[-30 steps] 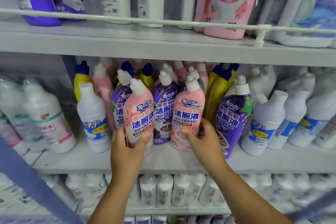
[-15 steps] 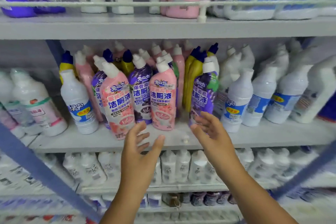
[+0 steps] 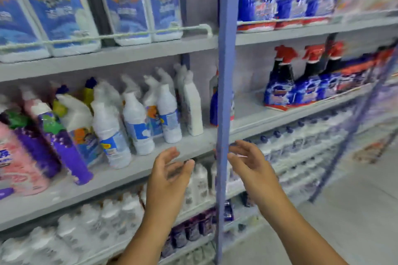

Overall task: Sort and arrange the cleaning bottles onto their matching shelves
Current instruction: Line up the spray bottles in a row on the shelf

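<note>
Both the left hand (image 3: pixel 170 170) and right hand (image 3: pixel 249 157) hang empty, fingers loosely spread. The white bottles (image 3: pixel 137 122) stand just beyond the left fingertips; best reach up, grip one body firmly, keep it upright.

Both my forearms reach up and forward, bare, roughly parallel. My left hand (image 3: pixel 170 168) is raised with the palm turned toward my right; fingers relaxed and slightly bent, thumb uppermost, holding nothing. My right hand (image 3: pixel 249 157) sits level with it, well apart, palm facing my left; fingers loosely spread and a little curved, holding nothing. The 2 palms face each other. Fingertips are motion-blurred.
</note>
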